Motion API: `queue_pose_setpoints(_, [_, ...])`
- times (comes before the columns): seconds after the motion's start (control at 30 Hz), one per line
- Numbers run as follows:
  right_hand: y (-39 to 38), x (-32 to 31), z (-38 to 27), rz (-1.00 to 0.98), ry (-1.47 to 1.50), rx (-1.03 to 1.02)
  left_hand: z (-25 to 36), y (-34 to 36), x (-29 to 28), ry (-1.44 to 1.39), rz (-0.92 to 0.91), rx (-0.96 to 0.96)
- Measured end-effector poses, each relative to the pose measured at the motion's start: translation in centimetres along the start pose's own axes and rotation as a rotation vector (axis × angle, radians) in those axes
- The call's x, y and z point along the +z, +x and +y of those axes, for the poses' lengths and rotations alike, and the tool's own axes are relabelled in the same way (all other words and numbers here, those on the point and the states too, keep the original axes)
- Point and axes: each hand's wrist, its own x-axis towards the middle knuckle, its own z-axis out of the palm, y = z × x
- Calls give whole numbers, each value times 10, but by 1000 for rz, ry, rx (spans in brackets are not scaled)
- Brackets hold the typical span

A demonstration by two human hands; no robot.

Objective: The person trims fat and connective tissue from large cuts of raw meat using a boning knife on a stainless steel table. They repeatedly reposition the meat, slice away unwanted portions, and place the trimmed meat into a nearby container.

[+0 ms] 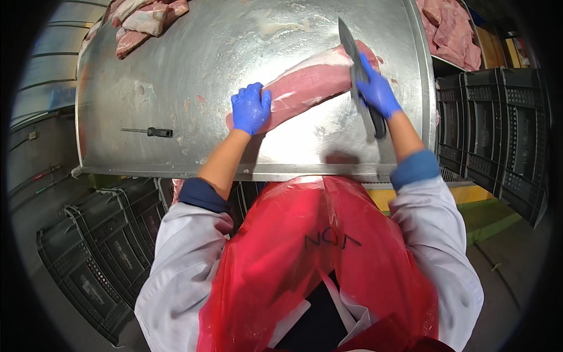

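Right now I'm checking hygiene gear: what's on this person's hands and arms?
Both the left hand and right hand wear blue gloves. White coat sleeves are pushed up over dark blue cuffs, leaving the forearms bare. A red plastic apron covers the front.
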Motion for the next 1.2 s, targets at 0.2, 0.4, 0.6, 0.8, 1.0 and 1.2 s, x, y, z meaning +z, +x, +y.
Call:
queue_pose_setpoints(0.2, [-47,17,-7,-55,268,47,24,-27,11,-5,88,17])
queue_pose_setpoints(0.4, [-130,9,-35,-247,404,259,55,-40,19,-156,-4,-139])
queue_pose_setpoints(0.6, [-161,-41,-3,92,570,138,119,51,12,-272,47,70])
queue_pose_setpoints(0.8, [-49,-22,13,175,679,-67,131,143,50,-250,-200,-101])
queue_pose_setpoints(1.0, [57,6,-15,-45,20,-170,114,145,66,-529,-174,-158])
queue_pose_setpoints(1.2, [-25,-19,4,-346,16,-150,107,131,50,-684,-257,-270])
